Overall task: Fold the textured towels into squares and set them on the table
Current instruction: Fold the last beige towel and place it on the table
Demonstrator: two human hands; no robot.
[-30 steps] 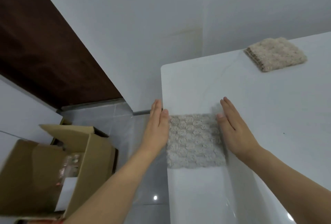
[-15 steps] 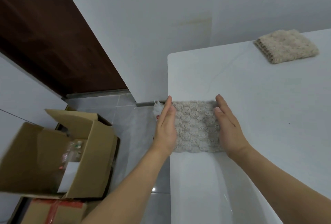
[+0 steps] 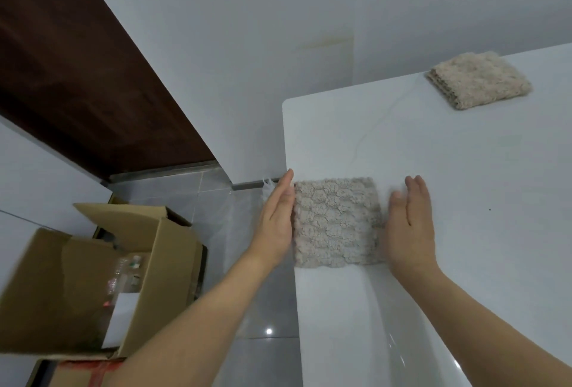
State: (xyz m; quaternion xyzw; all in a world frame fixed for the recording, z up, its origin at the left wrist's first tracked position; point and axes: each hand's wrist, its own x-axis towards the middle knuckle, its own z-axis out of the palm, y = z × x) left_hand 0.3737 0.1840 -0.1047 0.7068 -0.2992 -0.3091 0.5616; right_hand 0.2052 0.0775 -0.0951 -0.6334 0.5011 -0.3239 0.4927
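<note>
A beige bumpy towel (image 3: pixel 337 222), folded into a square, lies flat at the left edge of the white table (image 3: pixel 464 170). My left hand (image 3: pixel 277 224) stands on edge against the towel's left side, fingers straight, partly over the table's edge. My right hand (image 3: pixel 408 225) is flat and open by the towel's right side, blurred, at or just off its border. Neither hand holds anything. A second folded beige towel (image 3: pixel 478 83) rests at the far side of the table, well away from both hands.
An open cardboard box (image 3: pixel 93 287) with packets inside stands on the grey tiled floor to the left of the table, on top of another taped box (image 3: pixel 83 374). A white wall and a dark brown door panel (image 3: pixel 77 71) lie behind.
Both hands stayed at the towel's two sides, which they squared. The right hand has shifted slightly away from the right side. The view has moved a little.
</note>
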